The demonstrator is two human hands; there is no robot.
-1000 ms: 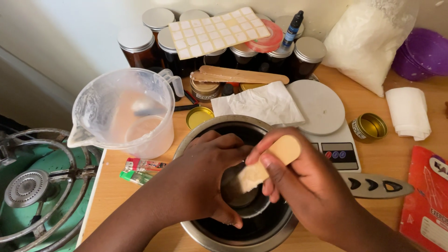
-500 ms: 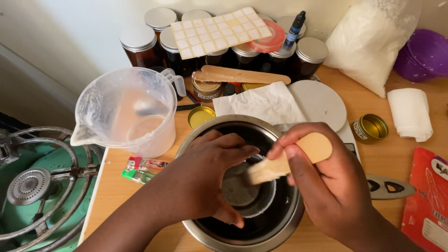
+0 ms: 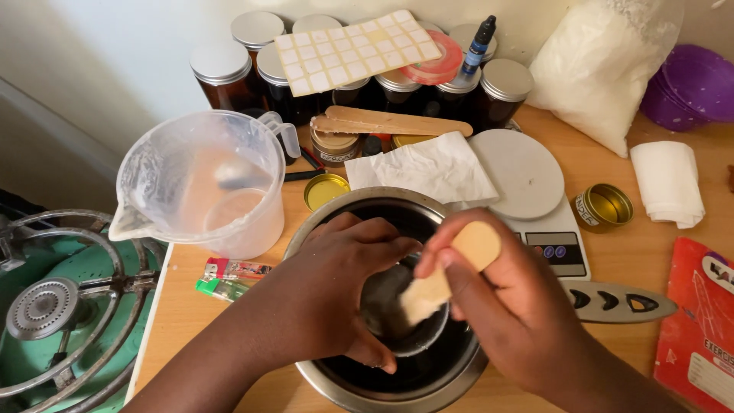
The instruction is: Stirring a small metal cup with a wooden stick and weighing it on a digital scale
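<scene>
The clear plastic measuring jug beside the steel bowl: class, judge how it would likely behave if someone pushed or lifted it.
The measuring jug looks thin-walled and almost empty, so it is probably light and would slide easily on the wooden table. It stands tall with a handle on one side, so a push near the rim might tip it. Its cloudy film could make it slippery.

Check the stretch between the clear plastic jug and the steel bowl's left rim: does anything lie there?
In the head view, a small red packet and a green lighter lie on the wooden table, just below the plastic jug and left of the steel bowl.
</scene>
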